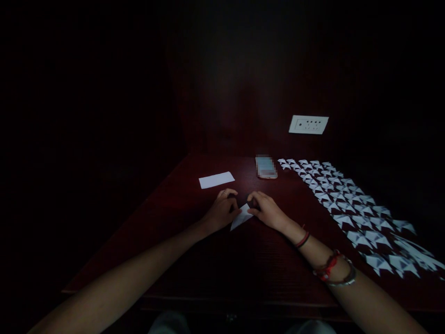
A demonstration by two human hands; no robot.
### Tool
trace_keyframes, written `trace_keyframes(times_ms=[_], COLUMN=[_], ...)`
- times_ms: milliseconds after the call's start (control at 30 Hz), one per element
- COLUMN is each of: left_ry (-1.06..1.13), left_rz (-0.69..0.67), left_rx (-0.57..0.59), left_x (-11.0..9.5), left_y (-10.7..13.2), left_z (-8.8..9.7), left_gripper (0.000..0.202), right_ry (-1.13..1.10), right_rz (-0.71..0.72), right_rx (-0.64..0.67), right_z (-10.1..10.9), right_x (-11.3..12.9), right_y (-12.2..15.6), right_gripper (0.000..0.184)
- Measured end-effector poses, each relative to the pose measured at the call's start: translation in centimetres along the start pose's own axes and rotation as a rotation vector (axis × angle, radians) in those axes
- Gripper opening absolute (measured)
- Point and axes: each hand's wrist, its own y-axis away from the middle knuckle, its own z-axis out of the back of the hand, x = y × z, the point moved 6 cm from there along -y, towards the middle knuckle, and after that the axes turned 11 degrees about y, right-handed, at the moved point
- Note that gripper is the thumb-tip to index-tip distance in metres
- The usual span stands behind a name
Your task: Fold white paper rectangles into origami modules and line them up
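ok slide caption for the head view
Left hand and right hand touch a folded white paper at a dark red table, rows of origami pieces to the right.

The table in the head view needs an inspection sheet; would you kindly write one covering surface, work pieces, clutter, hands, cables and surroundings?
Surface: dark reddish table, dimly lit.
Work pieces: small folded white paper between the hands; flat white sheet beyond the left hand; rows of folded paper pieces along the right side, with narrow paper strips near their front end.
Clutter: pixelated phone towards the back.
Hands: left hand and right hand each have the thumb at the folded paper, fingers curved; bracelets on the right forearm.
Cables: nothing seen.
Surroundings: white socket plate on the back wall; the rest is too dark to tell.
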Motion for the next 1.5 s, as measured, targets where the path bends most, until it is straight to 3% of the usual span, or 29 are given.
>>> trace_keyframes(times_ms=[67, 167, 333, 533, 767, 1067, 1333, 1500], left_ry=[-0.022, -0.067, -0.137, -0.125, -0.114, -0.179, -0.203, -0.215], left_rz=[0.005, -0.064, -0.239, -0.300, -0.316, -0.291, -0.290, -0.276], left_rx=[-0.017, 0.006, 0.187, 0.357, 0.354, 0.368, 0.370, 0.352], left_x=[0.2, -0.3, -1.4, -1.2, -1.5, -1.9, -1.9, -1.9], left_y=[0.0, 0.0, 0.3, 0.8, 0.8, 1.1, 1.3, 1.3], left_z=[0.2, 0.4, 0.2, -0.3, -0.5, -0.3, -0.1, -0.3], left_gripper=[0.007, 0.020, 0.020, 0.034, 0.036, 0.040, 0.038, 0.035], right_ry=[0.007, 0.024, 0.042, 0.113, 0.328, 0.405, 0.358, 0.228], right_rz=[0.061, 0.151, 0.210, 0.229, 0.271, 0.362, 0.255, 0.359], right_rx=[0.021, 0.047, 0.044, 0.076, 0.092, 0.186, 0.042, 0.176], right_z=[0.1, 0.2, 0.5, 0.5, 0.8, 2.3, 3.6, 2.6], right_x=[0.4, 0.8, 0.8, 0.7, 1.4, 1.7, 1.6, 1.9], right_y=[0.1, 0.4, 0.8, 0.8, 1.2, 2.5, 1.7, 2.2], right_gripper=[0.016, 0.010, 0.014, 0.017, 0.018, 0.024, 0.034, 0.027])
